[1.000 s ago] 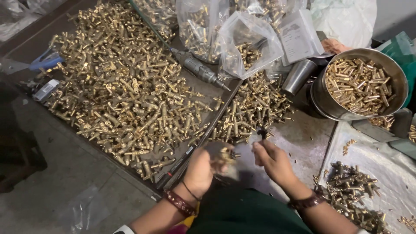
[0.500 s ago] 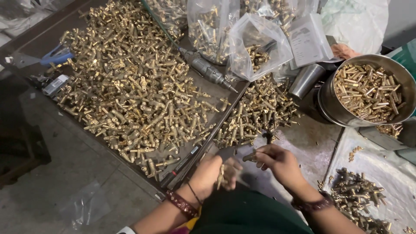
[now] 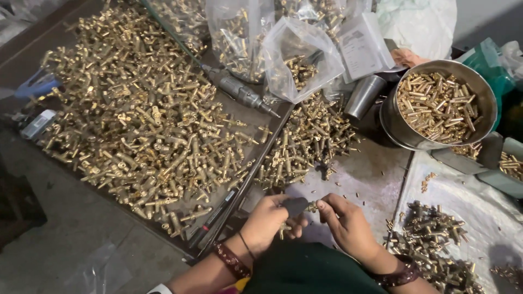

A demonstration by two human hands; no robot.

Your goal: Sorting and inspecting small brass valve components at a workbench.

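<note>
I see left hand [image 3: 268, 220] clamping dark tool [image 3: 295, 206]; right hand [image 3: 347, 224] pinching brass fitting [image 3: 311, 207] at 3 o'clock: small, stiff, slippery.

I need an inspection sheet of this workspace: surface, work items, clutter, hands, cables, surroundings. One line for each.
Surface: grey work table, dusty, scattered with small brass bits.
Work items: dark hand tool and small brass fitting, held between both hands.
Clutter: tray of brass fittings; loose pile; steel bowl of brass pins; plastic bags; steel cup; power screwdriver.
Hands: left hand grips the tool; right hand pinches at the fitting.
Cables: nothing seen.
Surroundings: grey floor.
</note>
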